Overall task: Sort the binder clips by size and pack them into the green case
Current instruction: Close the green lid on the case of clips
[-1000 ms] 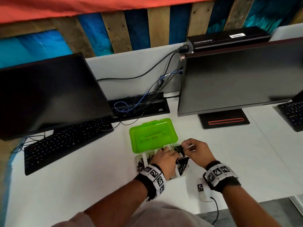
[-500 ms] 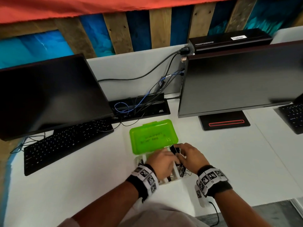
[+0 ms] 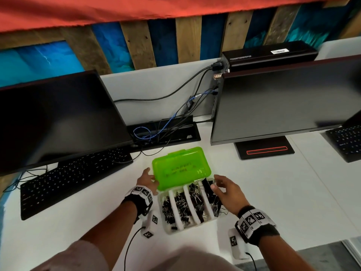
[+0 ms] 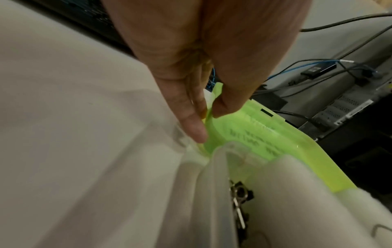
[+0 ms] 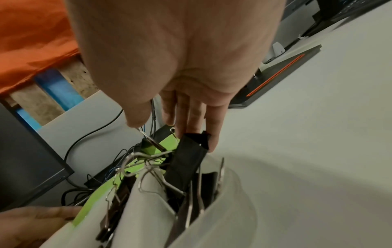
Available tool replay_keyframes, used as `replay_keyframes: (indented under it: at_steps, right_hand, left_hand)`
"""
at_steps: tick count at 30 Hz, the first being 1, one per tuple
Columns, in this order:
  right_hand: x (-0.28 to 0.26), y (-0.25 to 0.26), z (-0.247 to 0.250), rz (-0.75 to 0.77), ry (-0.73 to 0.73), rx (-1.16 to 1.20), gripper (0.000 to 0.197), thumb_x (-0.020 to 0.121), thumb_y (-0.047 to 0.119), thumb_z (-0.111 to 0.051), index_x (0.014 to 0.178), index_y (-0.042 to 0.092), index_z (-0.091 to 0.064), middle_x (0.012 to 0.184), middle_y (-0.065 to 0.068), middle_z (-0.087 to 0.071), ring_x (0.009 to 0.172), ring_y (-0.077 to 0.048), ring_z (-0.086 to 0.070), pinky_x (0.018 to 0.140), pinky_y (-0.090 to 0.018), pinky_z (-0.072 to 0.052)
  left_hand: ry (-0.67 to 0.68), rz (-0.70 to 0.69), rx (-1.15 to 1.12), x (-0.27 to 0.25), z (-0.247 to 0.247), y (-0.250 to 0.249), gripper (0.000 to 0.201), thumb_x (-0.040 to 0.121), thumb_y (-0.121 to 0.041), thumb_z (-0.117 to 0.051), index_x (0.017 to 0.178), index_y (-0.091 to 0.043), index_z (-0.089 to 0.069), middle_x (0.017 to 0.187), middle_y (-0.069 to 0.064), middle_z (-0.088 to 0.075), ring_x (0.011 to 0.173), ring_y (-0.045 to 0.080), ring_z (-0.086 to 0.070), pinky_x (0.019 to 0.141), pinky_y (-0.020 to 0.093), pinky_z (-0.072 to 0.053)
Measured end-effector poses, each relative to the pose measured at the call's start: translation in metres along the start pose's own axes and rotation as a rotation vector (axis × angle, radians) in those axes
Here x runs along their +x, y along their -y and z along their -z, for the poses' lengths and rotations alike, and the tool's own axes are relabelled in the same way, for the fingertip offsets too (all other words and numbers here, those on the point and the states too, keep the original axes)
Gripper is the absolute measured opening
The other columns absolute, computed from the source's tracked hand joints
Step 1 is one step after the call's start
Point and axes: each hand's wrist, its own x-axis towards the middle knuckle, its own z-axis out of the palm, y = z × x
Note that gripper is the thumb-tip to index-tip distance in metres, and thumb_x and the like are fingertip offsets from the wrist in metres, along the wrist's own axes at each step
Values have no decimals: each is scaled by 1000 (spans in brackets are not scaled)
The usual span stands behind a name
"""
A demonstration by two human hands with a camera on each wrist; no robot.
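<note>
The green case lies open on the white desk, its green lid point(image 3: 181, 168) tilted up behind a pale tray point(image 3: 169, 231). White dividers split the tray into several compartments, each holding black binder clips point(image 3: 181, 204). My left hand point(image 3: 151, 178) pinches the lid's left edge; the left wrist view shows its thumb and finger closed on that green lid point(image 4: 244, 127). My right hand point(image 3: 214, 185) hovers over the rightmost compartment with straight fingers point(image 5: 212, 130) resting on a large black clip point(image 5: 188, 154). Its thumb is near a wire handle.
A dark monitor point(image 3: 58, 118) and black keyboard point(image 3: 72, 177) stand at the left. A second monitor point(image 3: 283, 106) on a black base point(image 3: 263, 150) is at the right, with another keyboard point(image 3: 345, 139) beyond. A cable tray point(image 3: 164, 132) lies behind the case.
Both hands were bunched over the case's right end. The left hand has moved to the lid's left edge and taken hold; the right hand has drawn right, baring the compartments.
</note>
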Motion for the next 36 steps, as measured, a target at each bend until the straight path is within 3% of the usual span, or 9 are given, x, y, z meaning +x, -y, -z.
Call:
replay_keyframes:
  at_steps: [3,6,9,13,18,21,26,30,36]
  right_hand:
    - [-9,-4,-4,17,24,18,39,87,34,-62,125,26,-55,122,8,-59,115,-6,-53,97,-28,-46]
    - [-17,-6,-7,48,44,44,36,87,31,-63,122,34,-55,124,15,-55,117,-3,-51,99,-24,-43]
    - [-22,-5,-9,-14,53,81,40,89,30,-59,128,33,-49,118,14,-59,105,-3,-55,92,-22,-42]
    - [-29,-5,-15,-127,9,142,31,89,12,-55,116,25,-53,94,-2,-66,85,-23,-60,73,-29,-45]
    - [-42,-10,-24,-204,-139,308,33,69,24,-64,102,25,-58,92,-3,-69,85,-21,-65,74,-35,-51]
    - [-49,-12,-30,-241,-184,249,33,71,20,-71,101,21,-56,84,-4,-69,78,-23,-66,71,-38,-54]
    - [-53,-17,-27,-267,-356,92,71,49,22,-89,111,13,-54,98,-5,-61,88,-23,-60,75,-34,-50]
    - [-67,-10,-18,-271,-312,154,78,64,9,-83,130,14,-41,90,0,-64,81,-20,-61,77,-29,-44]
    - [-74,-22,-18,-307,-275,222,81,84,-5,-58,148,19,-14,113,4,-66,110,-18,-57,99,-35,-42]
  left_hand:
    - [-16,-81,-3,-7,2,-2,82,79,5,-63,146,-20,-24,125,7,-52,89,28,-62,68,42,-59]
    - [-48,-402,104,-32,6,-4,62,74,6,-64,128,-18,-46,116,9,-55,81,17,-59,74,35,-55]
    - [39,-799,217,-63,12,12,60,70,-9,-75,119,-35,-53,113,-7,-48,100,0,-53,90,15,-44]
    - [219,-973,469,-88,9,42,67,68,-50,-75,126,-52,-42,131,-23,-37,127,-6,-33,108,9,-24]
    - [237,-1035,527,-96,4,55,64,72,-65,-63,131,-45,-45,137,-25,-36,135,-1,-26,113,20,-23]
    - [213,-1018,572,-100,3,53,62,74,-64,-60,130,-39,-49,136,-26,-37,134,-4,-25,113,20,-25]
    - [222,-1002,620,-102,2,52,58,78,-61,-55,131,-42,-44,139,-26,-32,135,-8,-19,112,17,-24]
    - [235,-987,643,-103,3,54,57,79,-59,-55,132,-43,-43,140,-23,-31,137,-4,-19,112,18,-25]
    - [252,-976,646,-101,-2,60,58,73,-60,-58,126,-40,-48,136,-25,-30,137,-1,-20,113,24,-28]
